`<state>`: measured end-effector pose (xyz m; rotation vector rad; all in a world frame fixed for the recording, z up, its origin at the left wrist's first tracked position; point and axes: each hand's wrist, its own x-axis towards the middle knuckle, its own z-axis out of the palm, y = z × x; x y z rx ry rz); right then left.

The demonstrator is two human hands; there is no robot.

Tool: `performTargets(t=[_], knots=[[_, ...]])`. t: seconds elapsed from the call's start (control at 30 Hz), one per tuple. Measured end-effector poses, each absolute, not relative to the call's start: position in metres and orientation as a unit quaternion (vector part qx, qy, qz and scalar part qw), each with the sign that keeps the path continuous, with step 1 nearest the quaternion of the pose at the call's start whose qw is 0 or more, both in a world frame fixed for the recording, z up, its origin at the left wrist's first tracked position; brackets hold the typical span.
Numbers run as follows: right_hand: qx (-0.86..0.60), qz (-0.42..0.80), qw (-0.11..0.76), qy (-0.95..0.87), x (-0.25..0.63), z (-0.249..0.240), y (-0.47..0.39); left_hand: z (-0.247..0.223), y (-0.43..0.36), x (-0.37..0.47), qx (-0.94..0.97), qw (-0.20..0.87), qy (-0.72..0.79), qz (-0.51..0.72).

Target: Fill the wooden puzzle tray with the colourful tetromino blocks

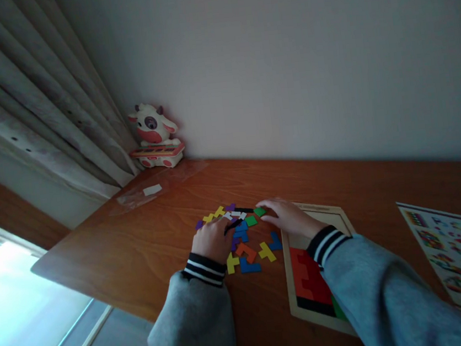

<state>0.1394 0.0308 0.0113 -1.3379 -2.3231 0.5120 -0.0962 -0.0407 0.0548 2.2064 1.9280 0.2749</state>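
Colourful flat puzzle pieces lie in a loose heap on the table, among them an orange piece (246, 253), a yellow piece (267, 252) and a blue piece (250, 266). My left hand (213, 240) is at the heap's left side, fingers curled down, with a black puzzle piece (233, 225) at its fingertips. From the right, my right hand (289, 217) reaches across the wooden puzzle tray (291, 288); its thumb and forefinger are around a green puzzle piece (259, 212). Red pieces (309, 278) sit in the tray, partly hidden by my right sleeve.
A printed pattern sheet (460, 258) lies to the right. At the back left corner stands a toy cow with a keyboard (155, 137), with a clear plastic bag (133, 198) in front of it. The table's left edge borders a bright window.
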Motion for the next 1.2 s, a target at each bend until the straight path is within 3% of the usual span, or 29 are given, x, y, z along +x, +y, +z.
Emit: performTargets(t=[0.5,0.83,1.2], knots=[[-0.505,0.298,0.151,-0.796,0.143,0.003,0.073,0.048,-0.036,-0.152,0.660,0.119,0.740,0.048],[-0.463,0.404,0.098,-0.783,0.133,0.028,0.061,0.050,-0.038,-0.144,0.673,0.141,0.724,0.054],[-0.487,0.357,0.077,-0.793,0.115,0.017,0.062,0.050,-0.043,-0.142,0.668,0.132,0.728,0.076]])
